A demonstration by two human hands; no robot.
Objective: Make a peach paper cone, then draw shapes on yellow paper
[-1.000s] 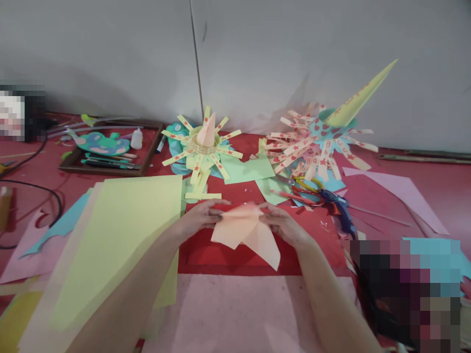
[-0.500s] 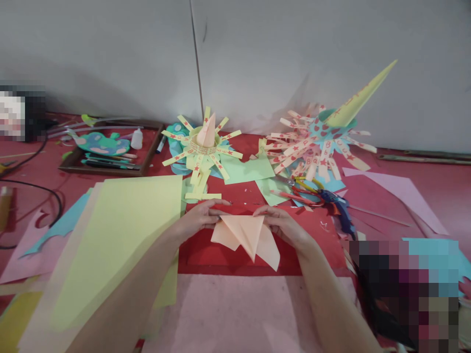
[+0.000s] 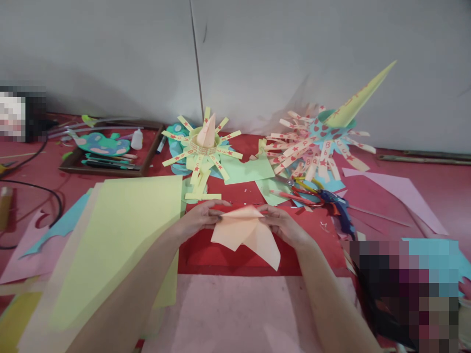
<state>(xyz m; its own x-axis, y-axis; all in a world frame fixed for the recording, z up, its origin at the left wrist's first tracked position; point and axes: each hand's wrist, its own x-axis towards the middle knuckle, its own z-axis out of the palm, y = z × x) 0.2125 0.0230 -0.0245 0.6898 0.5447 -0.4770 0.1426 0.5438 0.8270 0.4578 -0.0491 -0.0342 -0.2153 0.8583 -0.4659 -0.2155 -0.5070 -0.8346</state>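
Note:
Between my hands is a folded piece of peach paper (image 3: 245, 230), its upper flap tilted up and two pointed corners hanging toward me. My left hand (image 3: 200, 219) pinches its left edge between thumb and fingers. On the opposite edge my right hand (image 3: 285, 224) grips the paper in the same way. Beneath them lies a red sheet (image 3: 228, 260) on the table. A pile of large yellow-green sheets (image 3: 121, 235) is beside my left forearm. Scissors (image 3: 290, 181) with red handles rest beyond my right hand, among paper scraps.
Two paper crafts with fringed strips and cones, a yellow one (image 3: 206, 147) and a blue-pink one (image 3: 327, 132), stand by the wall. A brown tray (image 3: 110, 170) holds a small white bottle (image 3: 137, 139). A dark blue tool (image 3: 340, 213) lies at right; a pale pink board (image 3: 235, 309) is nearest me.
The pointed flap of the peach paper, which hung down toward me, has been lifted and now tilts up and away. My hands have stayed almost in place.

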